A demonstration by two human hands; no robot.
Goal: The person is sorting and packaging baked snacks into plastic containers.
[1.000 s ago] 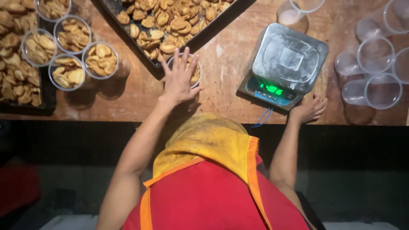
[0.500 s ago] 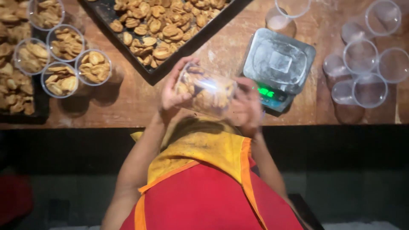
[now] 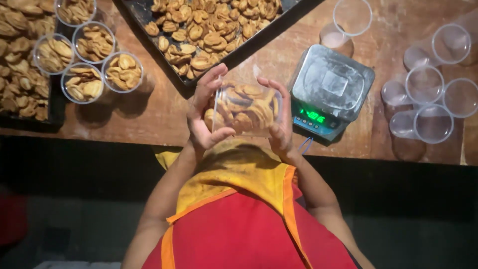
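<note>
The wooden bench [image 3: 149, 107] carries a dark tray [image 3: 259, 42] of golden biscuits, a metal scale [image 3: 331, 89] with a green lit display, five filled tubs [image 3: 122, 72] at left and empty clear tubs [image 3: 433, 122] at right. A second ago the left hand [image 3: 201, 117] lay flat by the tray and the right hand [image 3: 281, 122] by the scale; now both grips clamp a clear biscuit-filled tub [image 3: 246, 109], lifted above the bench edge. No labels show.

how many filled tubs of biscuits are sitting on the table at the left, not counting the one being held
5: top one cut off by the frame edge, then two in a row, then two nearer the table edge. More may lie out of view at the left.
</note>
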